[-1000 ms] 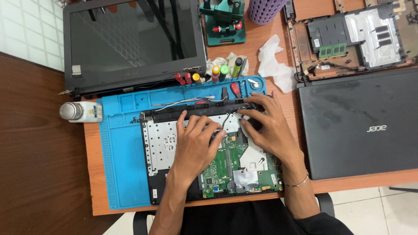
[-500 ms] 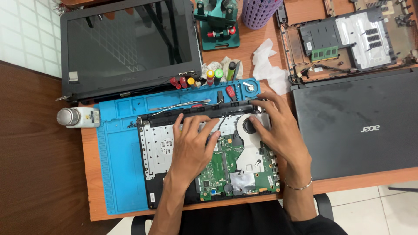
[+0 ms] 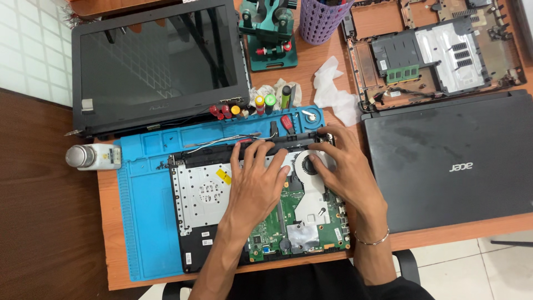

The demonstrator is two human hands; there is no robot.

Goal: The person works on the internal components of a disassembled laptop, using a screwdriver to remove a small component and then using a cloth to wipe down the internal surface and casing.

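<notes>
From the head camera, the opened laptop base (image 3: 222, 205) lies on the blue work mat (image 3: 144, 222) at the middle of the desk, its long axis running from nine o'clock to three o'clock, directly under both hands. The left hand (image 3: 256, 180) lies flat, fingers spread, across the metal keyboard backing and the top of the green circuit board (image 3: 288, 219), fingertips touching the black hinge bar at twelve o'clock. The right hand (image 3: 340, 166) sits just beside it at three o'clock, fingers curled around the round cooling fan (image 3: 308, 164), pressing on it rather than gripping anything free; whether a fingertip pinches a small part cannot be told. The hands are near each other, not clasped, and the right is closer to the fan. At eleven o'clock a detached screen panel (image 3: 158, 66) leans flat; coloured screwdriver handles (image 3: 261, 103) stand just beyond the mat's upper edge. At three o'clock lies a closed black laptop (image 3: 444, 161), at one o'clock a stripped bottom case (image 3: 438, 50), and crumpled tissue (image 3: 333, 89) between. A small white bottle (image 3: 93, 157) lies at nine o'clock.
</notes>
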